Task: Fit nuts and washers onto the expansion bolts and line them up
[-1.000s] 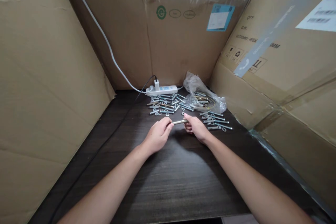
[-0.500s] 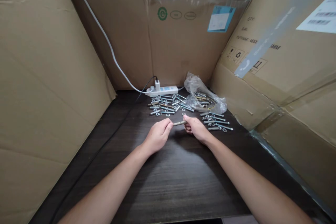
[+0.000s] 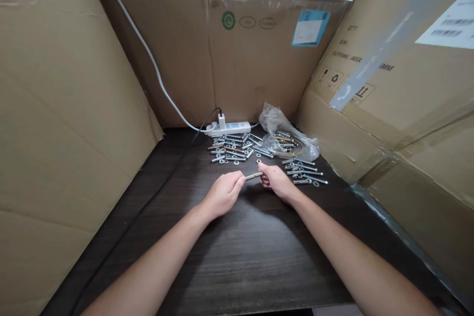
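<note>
Between my two hands runs an expansion bolt (image 3: 253,176), its dull metal sleeve showing in the gap. My left hand (image 3: 226,191) is closed round its left end. The right end is pinched by my right hand (image 3: 274,179), thumb on top and fingers curled beneath. Both ends of the bolt are hidden in the fingers. A washer (image 3: 258,161) lies just beyond my right thumb. Behind the hands is a spread of loose bolts, sleeves and washers (image 3: 237,150). To the right of my right hand lies a group of long bolts with washers (image 3: 305,172).
A clear plastic bag (image 3: 276,121) holds more bolts at the back right. A white power strip (image 3: 233,128) with a plugged-in adapter stands at the back; its white cable (image 3: 148,54) climbs leftward. A black cable (image 3: 155,195) crosses the dark table (image 3: 237,266). Cardboard walls (image 3: 163,49) surround three sides.
My left hand has shifted very slightly along the bolt, and the bolt tilts a touch more. My right hand stays in nearly the same place.
</note>
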`<state>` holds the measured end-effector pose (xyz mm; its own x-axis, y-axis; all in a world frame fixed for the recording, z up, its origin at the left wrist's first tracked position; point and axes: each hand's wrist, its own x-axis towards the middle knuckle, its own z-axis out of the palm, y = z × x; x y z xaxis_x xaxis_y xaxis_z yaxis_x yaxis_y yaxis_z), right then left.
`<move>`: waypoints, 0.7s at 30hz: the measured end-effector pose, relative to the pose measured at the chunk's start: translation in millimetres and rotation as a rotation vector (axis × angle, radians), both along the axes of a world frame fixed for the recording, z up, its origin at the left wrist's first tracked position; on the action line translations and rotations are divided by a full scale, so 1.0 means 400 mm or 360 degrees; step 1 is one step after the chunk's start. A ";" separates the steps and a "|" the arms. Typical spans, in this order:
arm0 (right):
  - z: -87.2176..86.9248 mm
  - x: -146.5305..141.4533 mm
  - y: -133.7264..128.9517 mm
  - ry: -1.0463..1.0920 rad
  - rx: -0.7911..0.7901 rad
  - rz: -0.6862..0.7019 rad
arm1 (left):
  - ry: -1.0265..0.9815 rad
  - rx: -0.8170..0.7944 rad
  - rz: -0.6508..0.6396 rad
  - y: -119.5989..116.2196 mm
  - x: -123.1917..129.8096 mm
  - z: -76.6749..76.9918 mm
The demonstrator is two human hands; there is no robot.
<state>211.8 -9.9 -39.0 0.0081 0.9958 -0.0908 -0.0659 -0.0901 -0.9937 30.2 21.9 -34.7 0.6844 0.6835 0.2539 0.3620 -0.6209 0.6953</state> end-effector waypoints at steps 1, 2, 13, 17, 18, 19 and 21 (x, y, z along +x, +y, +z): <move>-0.001 0.000 0.000 0.0001 0.0001 0.0004 | 0.0020 0.0020 0.0003 0.001 0.000 0.000; -0.003 0.001 0.001 0.0006 0.0002 0.0008 | 0.0038 0.0045 0.0012 0.001 0.001 0.000; 0.001 -0.004 -0.015 -0.0380 0.0325 -0.0025 | 0.0135 0.0116 -0.0091 -0.002 0.004 -0.009; 0.005 -0.041 -0.030 -0.0418 0.0444 -0.0025 | 0.0051 0.0052 -0.0117 0.003 0.004 -0.017; 0.008 -0.047 -0.032 -0.0469 0.0474 -0.0040 | 0.0033 0.0032 -0.0129 0.003 0.004 -0.018; 0.012 -0.049 -0.034 -0.0540 0.0510 -0.0047 | 0.0016 0.0004 -0.0133 0.004 0.004 -0.018; 0.029 -0.034 -0.031 -0.0706 0.0598 -0.0088 | -0.0023 -0.0073 -0.0114 0.005 0.002 -0.014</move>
